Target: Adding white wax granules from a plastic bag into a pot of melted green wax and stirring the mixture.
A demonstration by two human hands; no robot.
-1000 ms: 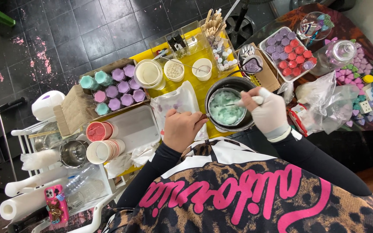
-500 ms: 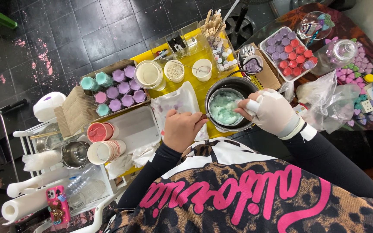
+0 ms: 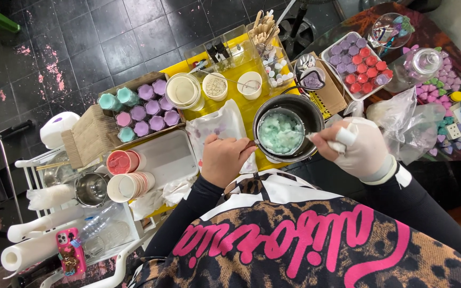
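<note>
The black pot [image 3: 289, 133] of pale green mixture sits at the near edge of the yellow worktop [image 3: 244, 104], roughly centre of view. The left hand [image 3: 224, 159], at the pot's 9 o'clock, has its grip closed on the pot's handle. The right hand [image 3: 359, 149], bandaged in white, sits at the pot's 3 o'clock, fingers clenched around a thin stirring tool whose tip reaches into the mixture. A tray of lilac and teal cups [image 3: 137, 112] lies at 10 o'clock

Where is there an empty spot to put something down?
The white tray between the lilac cup box and the left hand looks bare. It is crowded around the dark pot by the right hand and on the yellow surface behind.
</note>
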